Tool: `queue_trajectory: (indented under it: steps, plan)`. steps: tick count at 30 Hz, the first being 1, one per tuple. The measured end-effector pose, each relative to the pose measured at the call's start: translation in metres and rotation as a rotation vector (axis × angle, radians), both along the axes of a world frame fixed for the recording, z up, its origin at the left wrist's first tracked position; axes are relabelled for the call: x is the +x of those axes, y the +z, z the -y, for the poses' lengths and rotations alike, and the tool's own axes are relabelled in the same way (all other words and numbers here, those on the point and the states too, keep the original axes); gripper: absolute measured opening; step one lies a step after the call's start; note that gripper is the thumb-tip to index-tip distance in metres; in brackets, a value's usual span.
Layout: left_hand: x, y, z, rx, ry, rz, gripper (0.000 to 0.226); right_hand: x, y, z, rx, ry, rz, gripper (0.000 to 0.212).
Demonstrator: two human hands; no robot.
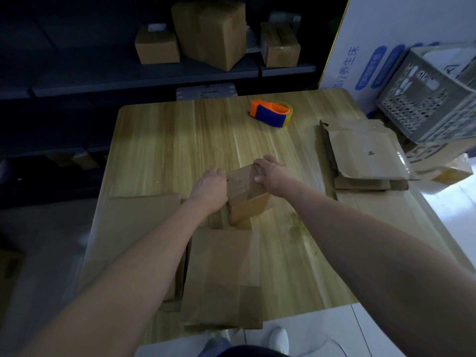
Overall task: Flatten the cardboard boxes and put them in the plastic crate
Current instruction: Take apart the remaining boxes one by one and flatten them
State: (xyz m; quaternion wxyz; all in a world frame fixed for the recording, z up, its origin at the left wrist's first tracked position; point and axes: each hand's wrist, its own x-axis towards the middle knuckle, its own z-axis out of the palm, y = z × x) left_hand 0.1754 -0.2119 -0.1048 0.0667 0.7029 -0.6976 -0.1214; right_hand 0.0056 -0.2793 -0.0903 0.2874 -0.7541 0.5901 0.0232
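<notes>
Wooden table (159,140), pale plank top, rounded corners.
- Centre: small box (247,197), taped, still standing, tilted.
- Far, right of centre: tape dispenser (270,113), orange and blue, with its roll.
- Right edge: flat stack (365,153) of opened-out cardboard, torn at the far corner.
- Near left: flat sheet (139,222).
- Near centre: folded sheet (221,274), overhanging the near edge.

Dark shelf (154,77) beyond the table: three closed boxes (210,32) in a row, the largest in the middle.

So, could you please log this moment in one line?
left hand, right hand: gripping small box | flattened cardboard: right of table | crate: far right
</notes>
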Motion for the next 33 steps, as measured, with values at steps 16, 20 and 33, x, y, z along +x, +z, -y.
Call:
queue_trajectory:
  steps: [16,20,33]
  plan:
    - [0.02,-0.007,-0.018,0.314,0.133,-0.706,0.097,-0.001,0.001,0.001,0.005,0.02,-0.049,0.053]
    - [0.016,-0.017,-0.026,0.364,0.072,-0.718,0.128,-0.007,0.001,-0.002,-0.021,0.048,0.007,0.054]
    - [0.02,0.017,0.011,0.372,0.889,-1.628,0.056,-0.041,0.053,-0.015,0.037,-0.432,0.709,0.073]
